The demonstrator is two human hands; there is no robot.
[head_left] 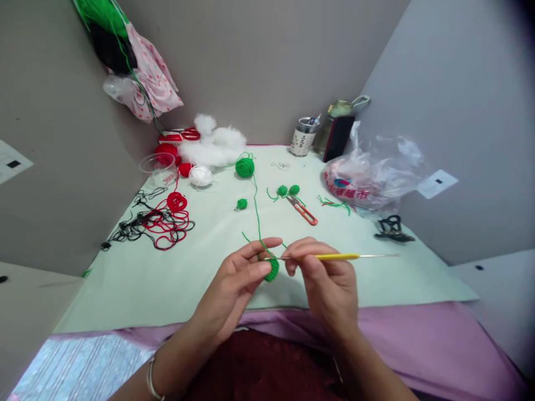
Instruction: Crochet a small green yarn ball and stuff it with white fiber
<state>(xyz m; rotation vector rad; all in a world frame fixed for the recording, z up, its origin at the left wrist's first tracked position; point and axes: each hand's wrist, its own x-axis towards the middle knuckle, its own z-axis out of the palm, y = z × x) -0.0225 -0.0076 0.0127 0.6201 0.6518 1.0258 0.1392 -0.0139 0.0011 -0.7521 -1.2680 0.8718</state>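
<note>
Left fingers (pixel 259 269) pinched the crochet piece (pixel 273 271), right fingers (pixel 312 268) gripped the hook (pixel 339 257), seemingly mid-stitch, needing steady yarn (pixel 256 209) tension.

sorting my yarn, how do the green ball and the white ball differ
The green yarn ball is green; the white yarn ball is white. The green ball sits nearer the table's middle, while the white ball lies farther left, beside red yarn. Both are roundish and wound.
</note>
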